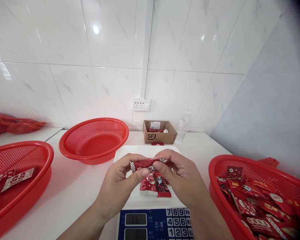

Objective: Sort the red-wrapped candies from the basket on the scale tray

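Observation:
My left hand (122, 183) and my right hand (181, 173) pinch a small red snack packet (143, 163) from its two ends, thumbs toward me. The packet has white dotted ends and is held above a digital scale (155, 225). Under it, on the scale's white pan (125, 151), lie a red-and-white packet (149, 185) and a darker red packet (163, 185) side by side. My fingers and the held packet partly cover them. Another red packet (157, 144) shows at the pan's far edge.
On the right, a red basket (215, 186) holds many red packets. At the left, another red basket (48, 156) contains a few. A third basket (123, 133) stands behind, near a cardboard box (162, 137), a clear plastic bottle (183, 126) and red bags (22, 126) by the wall.

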